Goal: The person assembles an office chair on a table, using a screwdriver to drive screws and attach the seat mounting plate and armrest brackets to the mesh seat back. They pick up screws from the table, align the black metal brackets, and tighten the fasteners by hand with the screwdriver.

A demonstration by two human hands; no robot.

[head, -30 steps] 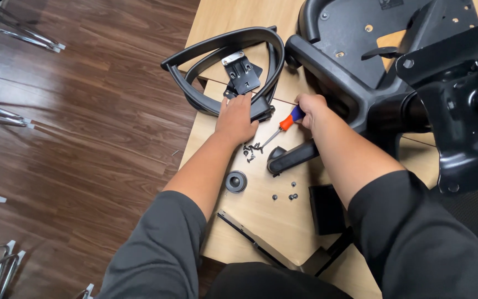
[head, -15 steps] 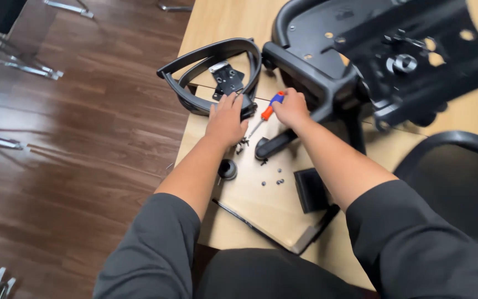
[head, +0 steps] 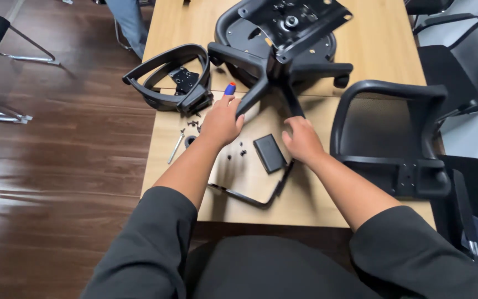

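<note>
Office or meeting room, wood-plank floor (head: 56, 138), light wooden table (head: 383, 44), chrome-legged chairs (head: 6, 72)

1. The screwdriver (head: 229, 89), with a blue handle and an orange end cap, stands in the left hand (head: 221, 122), cap up, just left of the chair base (head: 283, 61).
2. The chair base, a black star of legs with a metal plate on top, lies upturned on the worktop (head: 383, 39).

armrest (head: 167, 80) left of chair base (head: 283, 52)
</note>
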